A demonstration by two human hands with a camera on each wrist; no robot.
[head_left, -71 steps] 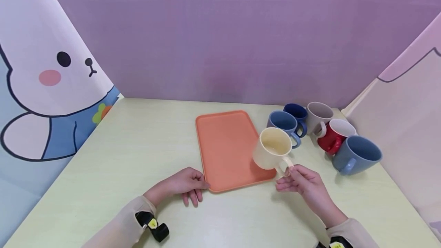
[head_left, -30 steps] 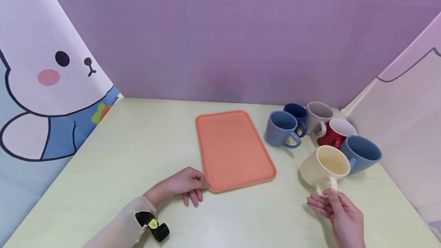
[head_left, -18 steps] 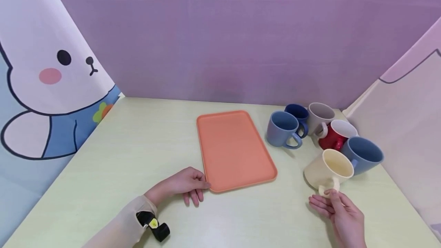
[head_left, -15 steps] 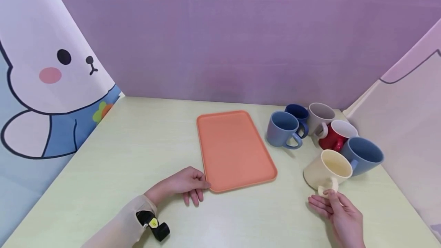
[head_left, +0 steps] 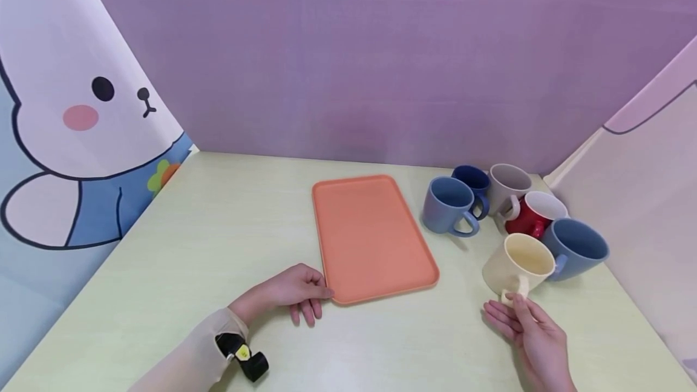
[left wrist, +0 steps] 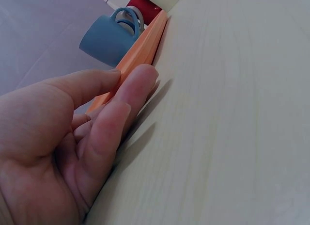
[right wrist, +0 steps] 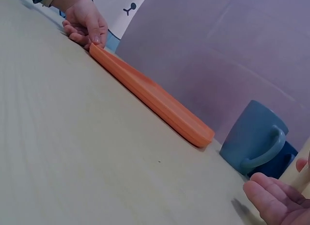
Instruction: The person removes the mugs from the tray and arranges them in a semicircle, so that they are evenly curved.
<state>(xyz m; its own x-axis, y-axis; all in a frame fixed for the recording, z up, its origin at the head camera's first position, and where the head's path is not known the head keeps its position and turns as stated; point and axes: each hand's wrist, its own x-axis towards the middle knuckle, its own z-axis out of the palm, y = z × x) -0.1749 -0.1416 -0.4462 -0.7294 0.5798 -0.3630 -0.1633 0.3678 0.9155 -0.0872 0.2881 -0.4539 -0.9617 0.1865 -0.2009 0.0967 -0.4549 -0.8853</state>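
In the head view my right hand (head_left: 536, 337) pinches the handle of a cream mug (head_left: 512, 268) between thumb and fingers. The mug is upright at the right, close in front of a wide grey-blue mug (head_left: 578, 248). Only a sliver of the cream mug (right wrist: 295, 179) shows in the right wrist view, behind the fingers. My left hand (head_left: 291, 292) holds the near left corner of an orange tray (head_left: 373, 238). Its thumb lies on the rim, with the other fingers partly curled beside and below the corner. Nothing stands on the tray.
Right of the tray stands a blue mug (head_left: 448, 205), with a dark blue mug (head_left: 475, 181) behind it. A pale grey mug (head_left: 507, 187) and a red mug (head_left: 525, 216) stand farther right. A purple backdrop (head_left: 348, 65) rises behind the table (head_left: 245, 216).
The cream mug, held by my right hand, has gone from over the tray's right side to the right, beside the wide grey-blue mug. Lately it has hardly moved. The left hand stays at the tray.
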